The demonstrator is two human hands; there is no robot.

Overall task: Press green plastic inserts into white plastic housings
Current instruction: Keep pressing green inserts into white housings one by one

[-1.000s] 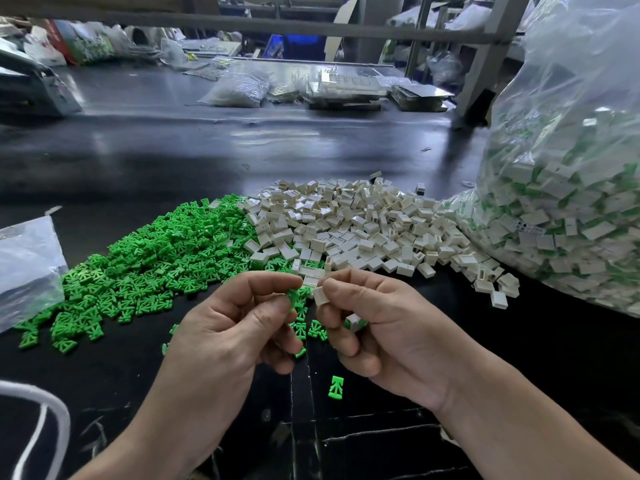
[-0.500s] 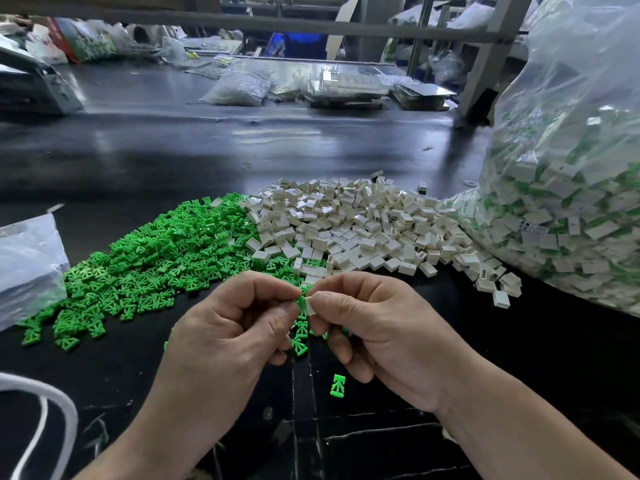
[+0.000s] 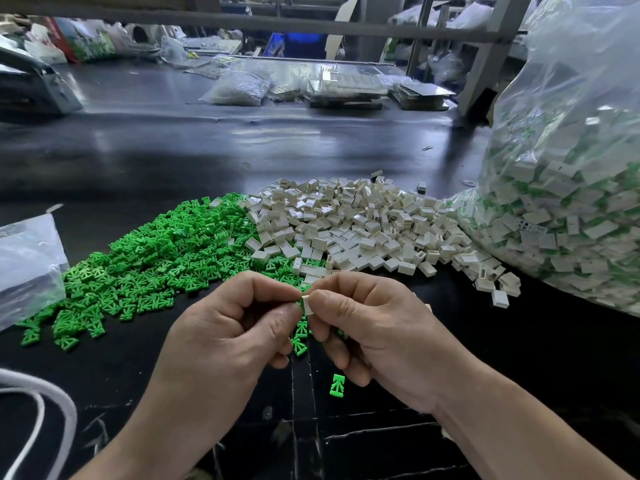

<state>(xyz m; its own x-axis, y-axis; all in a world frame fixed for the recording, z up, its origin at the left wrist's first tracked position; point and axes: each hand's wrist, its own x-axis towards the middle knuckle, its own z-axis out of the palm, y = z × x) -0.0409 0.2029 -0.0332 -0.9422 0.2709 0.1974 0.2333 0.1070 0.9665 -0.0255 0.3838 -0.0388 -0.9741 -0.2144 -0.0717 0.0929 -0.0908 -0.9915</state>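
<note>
Right hand (image 3: pixel 377 334) pinching white housing (image 3: pixel 307 304) between thumb and forefinger, mid-air over near table (image 3: pixel 519 358). Left hand (image 3: pixel 225 337), fingers curled, thumb and forefinger nipping housing's left end; insert itself hidden tbh. Green pile (image 3: pixel 156 265) sitting left, white pile (image 3: pixel 363 230) behind, stuffed bag (image 3: pixel 571 202) far right.

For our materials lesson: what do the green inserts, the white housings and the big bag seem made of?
Green inserts: probably moulded plastic; even bright colour, slight sheen. White housings: probably hard plastic, matt off-white; crisp box edges. Big bag: thin clear plastic film; it crinkles, glares, shows its contents.
</note>
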